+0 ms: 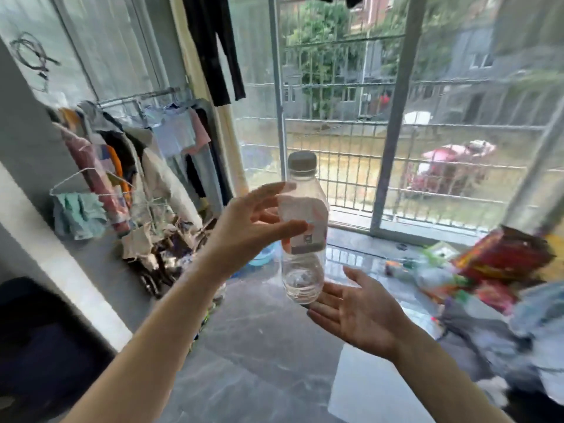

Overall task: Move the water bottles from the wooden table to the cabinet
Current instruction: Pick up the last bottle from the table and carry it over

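Bottle label (308, 230) blurred; no text legible.

A lived-in home: crowded clothes rack (134, 141), barred window (335, 117), glossy tiled floor (259, 361) with scattered clutter.
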Demonstrator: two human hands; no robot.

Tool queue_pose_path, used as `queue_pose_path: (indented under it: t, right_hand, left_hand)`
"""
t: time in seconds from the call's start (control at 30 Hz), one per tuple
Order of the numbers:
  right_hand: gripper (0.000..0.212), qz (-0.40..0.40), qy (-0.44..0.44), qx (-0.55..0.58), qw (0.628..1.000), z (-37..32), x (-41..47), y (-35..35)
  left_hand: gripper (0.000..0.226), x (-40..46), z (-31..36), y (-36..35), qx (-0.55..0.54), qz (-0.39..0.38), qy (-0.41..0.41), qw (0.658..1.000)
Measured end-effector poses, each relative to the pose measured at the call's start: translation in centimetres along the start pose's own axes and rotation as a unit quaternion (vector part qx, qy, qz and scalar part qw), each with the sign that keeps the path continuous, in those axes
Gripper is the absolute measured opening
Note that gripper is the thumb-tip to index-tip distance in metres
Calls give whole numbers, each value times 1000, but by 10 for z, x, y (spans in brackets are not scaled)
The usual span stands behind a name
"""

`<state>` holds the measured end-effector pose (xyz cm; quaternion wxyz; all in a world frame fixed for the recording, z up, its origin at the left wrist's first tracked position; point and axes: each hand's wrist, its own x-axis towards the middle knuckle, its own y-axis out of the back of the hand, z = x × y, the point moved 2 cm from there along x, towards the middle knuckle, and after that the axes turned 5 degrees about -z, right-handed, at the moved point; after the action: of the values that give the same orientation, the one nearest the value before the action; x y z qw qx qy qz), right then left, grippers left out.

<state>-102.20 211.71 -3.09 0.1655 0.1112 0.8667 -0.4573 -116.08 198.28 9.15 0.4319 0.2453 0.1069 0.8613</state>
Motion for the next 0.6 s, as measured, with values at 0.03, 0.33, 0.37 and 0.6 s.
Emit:
queue_pose_path:
  t: [0.03, 0.33, 0.37, 0.6]
  right_hand:
    - [60, 6, 16, 10, 1000, -9, -18, 16]
    - [63, 110, 172, 75, 976, -38, -174, 128]
    - [62, 124, 191, 79, 970, -37, -192, 137]
    - [64, 221, 314, 155, 910, -7, -302, 177]
  left_hand:
    - [79, 10, 6, -22, -7, -18, -7, 1000]
    - [76, 61, 63, -211, -27, -195, -96, 976]
    - [75, 62, 72, -230, -30, -217, -110, 969]
    - [72, 55, 135, -350, -86, -373, -190, 904]
